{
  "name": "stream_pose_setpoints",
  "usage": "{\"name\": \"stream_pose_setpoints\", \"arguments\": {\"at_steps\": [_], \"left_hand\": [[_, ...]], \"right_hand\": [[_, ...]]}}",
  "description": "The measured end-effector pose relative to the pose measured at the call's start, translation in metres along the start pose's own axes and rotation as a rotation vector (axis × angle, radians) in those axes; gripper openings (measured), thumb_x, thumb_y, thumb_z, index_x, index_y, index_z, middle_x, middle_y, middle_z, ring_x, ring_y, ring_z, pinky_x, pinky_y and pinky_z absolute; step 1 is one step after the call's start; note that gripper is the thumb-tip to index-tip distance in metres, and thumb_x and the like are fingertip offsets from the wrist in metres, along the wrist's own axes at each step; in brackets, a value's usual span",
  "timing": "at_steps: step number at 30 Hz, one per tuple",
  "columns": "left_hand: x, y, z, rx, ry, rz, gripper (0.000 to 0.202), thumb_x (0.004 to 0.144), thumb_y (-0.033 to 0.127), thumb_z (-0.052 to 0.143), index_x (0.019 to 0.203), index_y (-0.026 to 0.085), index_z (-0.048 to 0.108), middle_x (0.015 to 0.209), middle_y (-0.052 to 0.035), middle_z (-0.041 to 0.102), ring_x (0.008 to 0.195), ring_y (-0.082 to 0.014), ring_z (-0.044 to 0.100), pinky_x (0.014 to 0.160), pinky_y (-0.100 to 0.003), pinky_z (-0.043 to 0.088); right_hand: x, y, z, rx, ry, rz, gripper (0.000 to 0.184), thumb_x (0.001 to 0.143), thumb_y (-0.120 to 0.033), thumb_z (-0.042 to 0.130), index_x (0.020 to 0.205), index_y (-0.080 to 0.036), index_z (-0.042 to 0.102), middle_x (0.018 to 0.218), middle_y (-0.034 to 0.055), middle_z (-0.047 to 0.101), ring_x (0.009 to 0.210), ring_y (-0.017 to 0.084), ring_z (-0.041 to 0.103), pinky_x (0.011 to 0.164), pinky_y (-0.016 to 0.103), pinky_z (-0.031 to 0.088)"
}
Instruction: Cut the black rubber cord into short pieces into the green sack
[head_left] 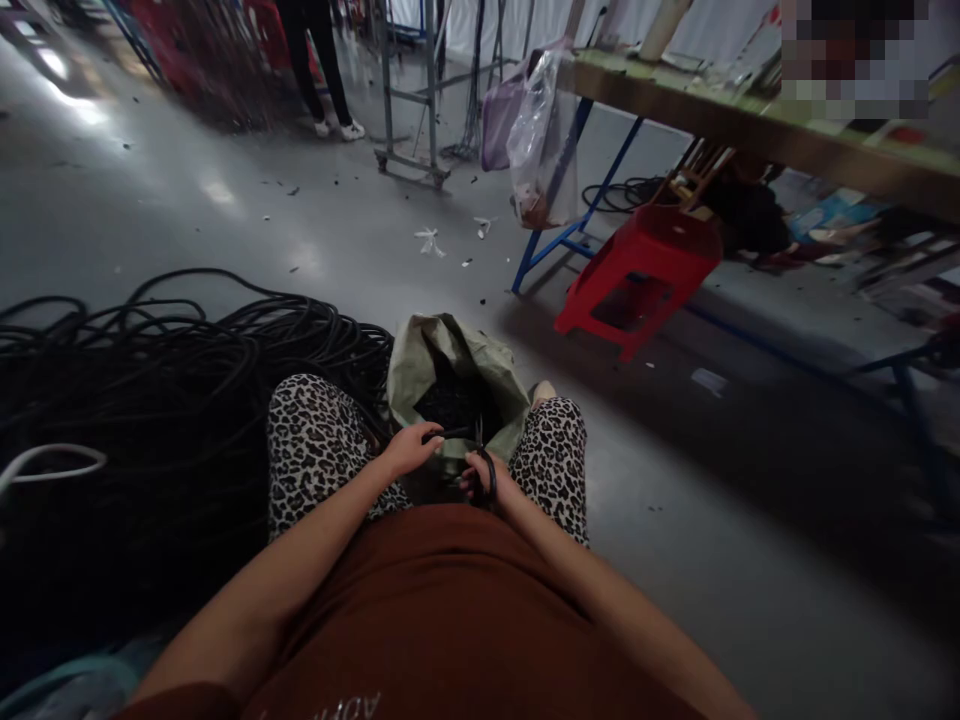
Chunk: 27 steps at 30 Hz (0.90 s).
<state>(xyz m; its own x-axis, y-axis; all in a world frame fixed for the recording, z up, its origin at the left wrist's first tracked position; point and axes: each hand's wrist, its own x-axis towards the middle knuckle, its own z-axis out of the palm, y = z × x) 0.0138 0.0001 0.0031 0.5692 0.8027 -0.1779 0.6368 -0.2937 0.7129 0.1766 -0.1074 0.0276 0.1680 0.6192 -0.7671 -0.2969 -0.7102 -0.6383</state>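
My left hand [409,450] is closed around a short black cable [454,433] that points to the right over a sack. In my right hand [486,476] is a pair of scissors [491,474] with black handles, its blades upward by the cable's end. Whether the blades touch the cable I cannot tell. Both hands are at the near rim of the pale green woven sack [405,375], which stands open between my knees. Dark small pieces [454,395] lie inside it, too dim to make out singly.
A large heap of black cable [225,350] covers the floor on my left. A red plastic stool [656,260] stands ahead on the right beside a workbench [675,105] with blue legs. Plastic bags [536,140] hang at its corner. A metal trolley frame [412,165] and a standing person [319,60] are farther off.
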Motion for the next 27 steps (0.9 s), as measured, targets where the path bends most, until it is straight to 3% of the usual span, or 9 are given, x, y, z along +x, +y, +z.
{"name": "stream_pose_setpoints", "arguments": {"at_steps": [6, 12, 17, 27], "left_hand": [[0.003, -0.001, -0.004, -0.059, 0.074, -0.045, 0.032, 0.084, 0.037, 0.053, 0.103, 0.019, 0.071, 0.095, -0.0051, 0.074, 0.089, -0.021, 0.067, 0.084, -0.032, 0.051], [0.006, -0.016, 0.012, -0.274, 0.196, -0.178, 0.03, 0.079, 0.036, 0.056, 0.097, 0.016, 0.069, 0.075, -0.0038, 0.07, 0.075, -0.0194, 0.067, 0.069, -0.03, 0.054], [0.002, -0.016, 0.015, -0.358, 0.137, -0.211, 0.032, 0.078, 0.038, 0.058, 0.1, 0.016, 0.066, 0.07, -0.0007, 0.067, 0.061, -0.016, 0.064, 0.06, -0.029, 0.052], [0.002, -0.019, 0.013, -0.304, 0.139, -0.229, 0.032, 0.078, 0.039, 0.058, 0.099, 0.017, 0.065, 0.072, -0.0014, 0.068, 0.063, -0.0165, 0.064, 0.059, -0.029, 0.053]], "right_hand": [[0.004, -0.004, -0.001, 0.013, 0.011, 0.029, 0.011, 0.093, -0.026, 0.046, 0.097, -0.016, 0.047, 0.065, 0.0006, 0.055, 0.044, 0.012, 0.053, 0.039, 0.019, 0.04], [0.006, -0.004, 0.0, 0.011, -0.027, 0.065, 0.01, 0.092, -0.026, 0.047, 0.097, -0.017, 0.046, 0.063, -0.0003, 0.055, 0.043, 0.013, 0.054, 0.037, 0.019, 0.039], [0.006, -0.004, -0.001, 0.015, -0.033, 0.062, 0.01, 0.092, -0.027, 0.048, 0.096, -0.017, 0.047, 0.062, 0.0004, 0.056, 0.043, 0.013, 0.054, 0.038, 0.019, 0.04], [0.003, -0.009, 0.001, -0.007, -0.054, 0.067, 0.009, 0.09, -0.025, 0.049, 0.094, -0.017, 0.049, 0.061, -0.0004, 0.054, 0.042, 0.013, 0.053, 0.038, 0.019, 0.039]]}}
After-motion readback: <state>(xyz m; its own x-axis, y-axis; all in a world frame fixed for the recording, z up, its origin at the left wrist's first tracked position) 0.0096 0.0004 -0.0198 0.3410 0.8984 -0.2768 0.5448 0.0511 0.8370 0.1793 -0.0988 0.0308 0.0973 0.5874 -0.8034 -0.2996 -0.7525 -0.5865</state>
